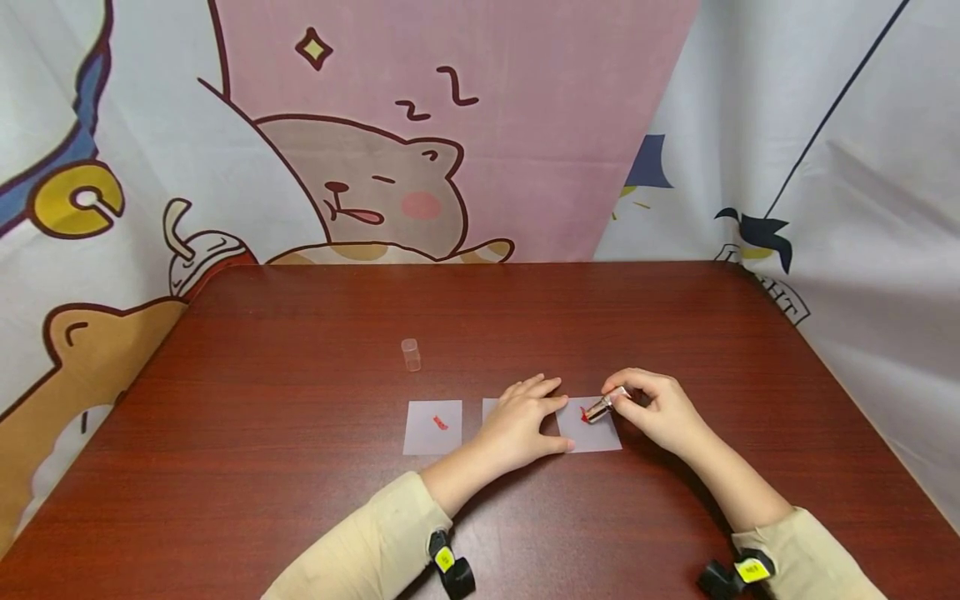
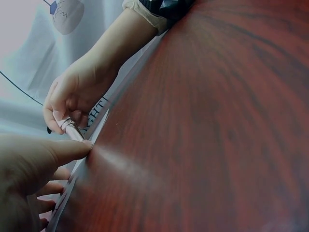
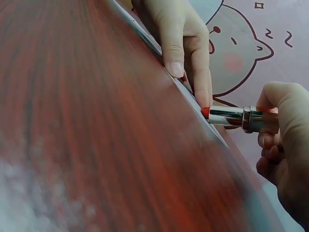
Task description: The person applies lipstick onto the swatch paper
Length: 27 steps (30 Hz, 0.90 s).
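Note:
My right hand pinches a lipstick by its base, the tube slanting down to the left. In the right wrist view the red tip of the lipstick meets the paper edge. Under it lies a white paper square with a red mark beside the tip. My left hand rests with spread fingers on the left edge of that square. Beneath the left hand another white paper is mostly hidden. Further left, a third paper square bears a red smear.
A clear plastic cap stands on the brown wooden table, behind the left paper square. A printed cloth with cartoon figures hangs around the table's back and sides.

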Motion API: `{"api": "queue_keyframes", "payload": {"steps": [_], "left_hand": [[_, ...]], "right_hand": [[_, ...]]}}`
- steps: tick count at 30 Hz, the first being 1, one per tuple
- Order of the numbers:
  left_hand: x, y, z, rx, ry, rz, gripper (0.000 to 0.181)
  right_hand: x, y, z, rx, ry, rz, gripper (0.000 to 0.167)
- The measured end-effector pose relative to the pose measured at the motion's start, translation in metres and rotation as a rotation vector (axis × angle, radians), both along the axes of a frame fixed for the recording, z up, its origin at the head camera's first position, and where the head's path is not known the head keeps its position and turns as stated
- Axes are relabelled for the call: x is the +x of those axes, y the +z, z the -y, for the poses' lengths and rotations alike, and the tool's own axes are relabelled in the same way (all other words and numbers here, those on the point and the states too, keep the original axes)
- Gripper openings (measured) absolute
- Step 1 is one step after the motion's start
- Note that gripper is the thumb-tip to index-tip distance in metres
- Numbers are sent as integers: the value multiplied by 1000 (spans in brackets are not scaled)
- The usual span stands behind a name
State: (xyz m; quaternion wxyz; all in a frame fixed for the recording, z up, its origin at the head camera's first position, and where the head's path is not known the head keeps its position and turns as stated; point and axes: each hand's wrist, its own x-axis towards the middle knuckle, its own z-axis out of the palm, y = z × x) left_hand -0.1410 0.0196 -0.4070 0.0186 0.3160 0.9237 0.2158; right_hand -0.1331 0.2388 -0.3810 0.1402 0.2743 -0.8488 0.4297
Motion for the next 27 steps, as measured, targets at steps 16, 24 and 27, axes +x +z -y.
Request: {"api": "queue_keyframes", "payload": {"steps": [16, 24, 27], "left_hand": [[-1, -2, 0, 16, 6, 4, 63], [-1, -3, 0, 17, 5, 0, 62], [-1, -3, 0, 14, 3, 2, 63]], "right_hand": [[2, -2, -6, -26, 44, 71, 23], [3, -2, -7, -25, 32, 82, 22], [4, -1, -8, -17, 14, 86, 21]]}}
